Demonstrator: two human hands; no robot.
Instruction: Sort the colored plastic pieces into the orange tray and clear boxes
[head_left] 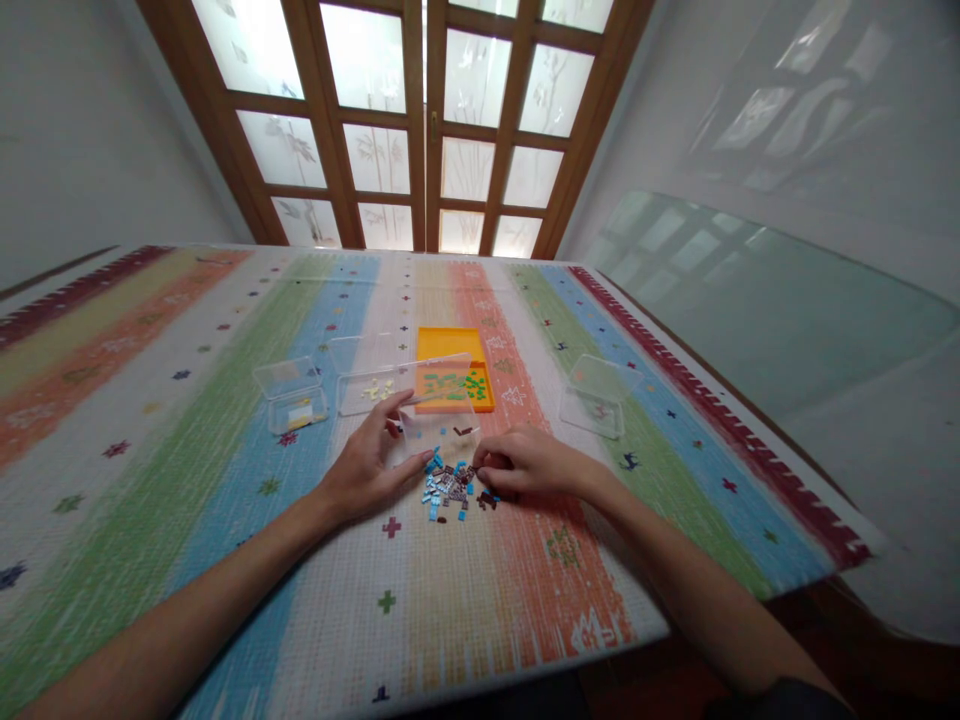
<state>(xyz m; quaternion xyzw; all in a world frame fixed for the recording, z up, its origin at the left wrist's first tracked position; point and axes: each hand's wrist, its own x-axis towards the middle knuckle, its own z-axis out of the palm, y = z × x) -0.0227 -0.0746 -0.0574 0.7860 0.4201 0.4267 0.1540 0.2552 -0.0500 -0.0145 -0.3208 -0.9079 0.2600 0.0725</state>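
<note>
Left hand (367, 462): grip apart, thumb beside blue and brown toy bricks (448, 487) toward tabletop's (337, 625) near edge; right hand's (534, 462) grip: cannot tell; spreading bricks thinly helps

Loose pieces (452, 485) before you: blue, dark brown. Your box (450, 343): yellow-orange; bits (476, 384) inside: green. Your tablecloth (337, 620): stripes of white, blue, green, orange, maroon, dotted with small coloured crosses, snowflakes.

Left hand (366, 466); right hand (538, 462); pieces (453, 485) between
</note>
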